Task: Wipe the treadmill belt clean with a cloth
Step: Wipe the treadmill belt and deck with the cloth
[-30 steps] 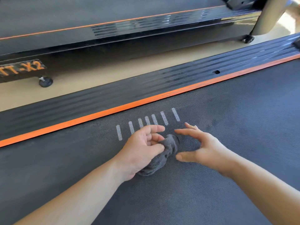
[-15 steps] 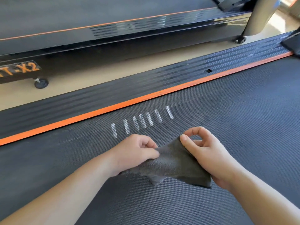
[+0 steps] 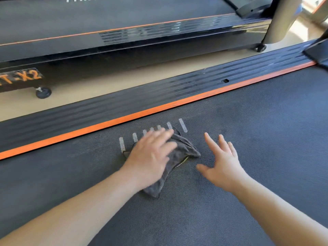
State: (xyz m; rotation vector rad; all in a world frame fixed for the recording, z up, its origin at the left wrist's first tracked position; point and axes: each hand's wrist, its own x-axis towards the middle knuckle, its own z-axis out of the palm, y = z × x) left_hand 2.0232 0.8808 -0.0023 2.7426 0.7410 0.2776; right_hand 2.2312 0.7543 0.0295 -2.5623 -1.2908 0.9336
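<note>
Presses the crumpled dark grey cloth [image 3: 184, 150] flat onto the black treadmill belt [image 3: 257, 148] by its white dashes [image 3: 182, 125] with the left hand [image 3: 150, 154], fingers spread straight, likely for broad wiping contact. Holds the right hand [image 3: 223, 166] open and empty just beside, probably to brace

likely a gym: two treadmills [image 3: 266, 139] [image 3: 124, 32] side by side on tan floor [image 3: 124, 80].

2 hands [image 3: 150, 157] [image 3: 224, 166], 1 cloth [image 3: 182, 150], 2 treadmills [image 3: 248, 142] [image 3: 124, 16], 2 caster whls [image 3: 43, 92] [image 3: 260, 48].
</note>
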